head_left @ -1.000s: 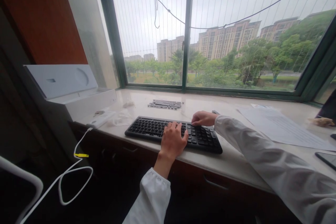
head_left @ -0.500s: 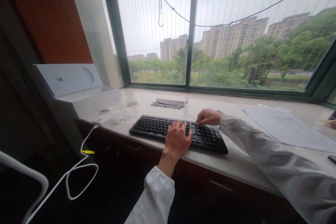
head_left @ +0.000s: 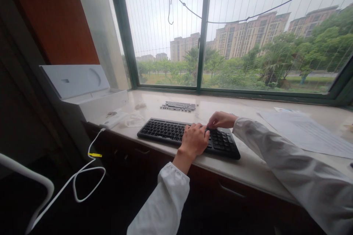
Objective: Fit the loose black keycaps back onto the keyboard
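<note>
A black keyboard (head_left: 161, 129) lies at a slant on the pale sill in front of me. My left hand (head_left: 194, 140) rests over its middle-right part, fingers stretched over the keys and covering some of them. Just to the right, my right hand (head_left: 221, 120) is at the keyboard's back edge, thumb and fingertips pinched together close to the left fingertips. Whatever the pinch holds is too small to make out. Behind the keyboard lie rows of small dark pieces (head_left: 178, 106) that look like keycaps.
At the left stands an open white box (head_left: 96, 104). A white adapter (head_left: 110, 120) with a cable (head_left: 95, 139) hanging over the edge lies before it, beside crumpled clear plastic (head_left: 135, 119). Papers (head_left: 306, 132) lie right; a window (head_left: 202, 90) rises behind.
My left hand has shifted right across the keys, nearer my right hand. My right hand stays pinched at the keyboard's back edge. The view has moved slightly.
</note>
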A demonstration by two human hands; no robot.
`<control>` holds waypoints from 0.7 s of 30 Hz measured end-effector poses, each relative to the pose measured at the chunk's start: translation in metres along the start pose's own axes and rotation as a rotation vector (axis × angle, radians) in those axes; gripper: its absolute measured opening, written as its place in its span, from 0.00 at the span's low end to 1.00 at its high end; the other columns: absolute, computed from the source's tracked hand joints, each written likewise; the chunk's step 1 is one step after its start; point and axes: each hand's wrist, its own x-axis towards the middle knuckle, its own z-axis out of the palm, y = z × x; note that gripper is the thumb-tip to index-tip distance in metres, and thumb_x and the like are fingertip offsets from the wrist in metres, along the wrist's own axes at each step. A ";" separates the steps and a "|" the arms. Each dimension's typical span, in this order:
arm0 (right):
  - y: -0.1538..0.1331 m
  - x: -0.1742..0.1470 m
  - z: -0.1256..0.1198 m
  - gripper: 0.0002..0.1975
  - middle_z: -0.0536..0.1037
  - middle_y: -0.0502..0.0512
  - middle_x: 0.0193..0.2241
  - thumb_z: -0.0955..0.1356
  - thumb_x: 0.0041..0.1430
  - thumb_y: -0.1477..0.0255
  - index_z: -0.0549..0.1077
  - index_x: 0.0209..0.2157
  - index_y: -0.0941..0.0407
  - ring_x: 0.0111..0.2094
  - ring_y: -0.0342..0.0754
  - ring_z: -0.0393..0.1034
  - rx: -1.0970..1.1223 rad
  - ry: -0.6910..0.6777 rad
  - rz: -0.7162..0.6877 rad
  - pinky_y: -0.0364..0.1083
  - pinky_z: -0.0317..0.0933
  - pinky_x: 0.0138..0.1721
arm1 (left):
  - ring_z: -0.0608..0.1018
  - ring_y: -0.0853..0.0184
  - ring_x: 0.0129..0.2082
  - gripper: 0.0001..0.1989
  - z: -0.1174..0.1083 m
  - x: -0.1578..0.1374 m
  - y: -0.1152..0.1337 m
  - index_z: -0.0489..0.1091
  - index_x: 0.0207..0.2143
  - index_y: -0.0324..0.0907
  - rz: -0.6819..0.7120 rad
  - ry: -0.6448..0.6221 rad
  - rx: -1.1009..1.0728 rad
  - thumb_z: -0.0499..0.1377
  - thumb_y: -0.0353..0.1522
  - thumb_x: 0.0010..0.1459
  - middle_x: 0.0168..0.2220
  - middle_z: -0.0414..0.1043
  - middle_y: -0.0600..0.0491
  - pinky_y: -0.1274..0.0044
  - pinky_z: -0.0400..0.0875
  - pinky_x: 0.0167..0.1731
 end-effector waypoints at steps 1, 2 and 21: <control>0.001 0.000 0.000 0.22 0.81 0.56 0.27 0.72 0.45 0.57 0.82 0.36 0.59 0.30 0.49 0.74 0.009 -0.002 -0.001 0.43 0.63 0.32 | 0.71 0.61 0.48 0.20 0.002 0.001 0.001 0.68 0.52 0.47 0.000 -0.006 -0.010 0.42 0.39 0.68 0.47 0.72 0.51 0.66 0.63 0.48; 0.002 0.001 0.000 0.22 0.81 0.57 0.28 0.72 0.44 0.56 0.82 0.36 0.59 0.31 0.49 0.74 0.016 0.002 0.003 0.43 0.63 0.32 | 0.71 0.61 0.48 0.20 0.003 0.002 0.001 0.68 0.52 0.47 -0.001 -0.010 -0.020 0.42 0.39 0.68 0.48 0.72 0.52 0.66 0.63 0.48; -0.006 -0.001 -0.003 0.20 0.82 0.55 0.28 0.74 0.42 0.56 0.83 0.32 0.57 0.33 0.49 0.74 -0.034 0.064 0.020 0.42 0.62 0.32 | 0.68 0.60 0.51 0.19 0.001 0.004 0.002 0.68 0.54 0.52 -0.054 -0.100 -0.045 0.46 0.39 0.65 0.53 0.70 0.53 0.63 0.60 0.51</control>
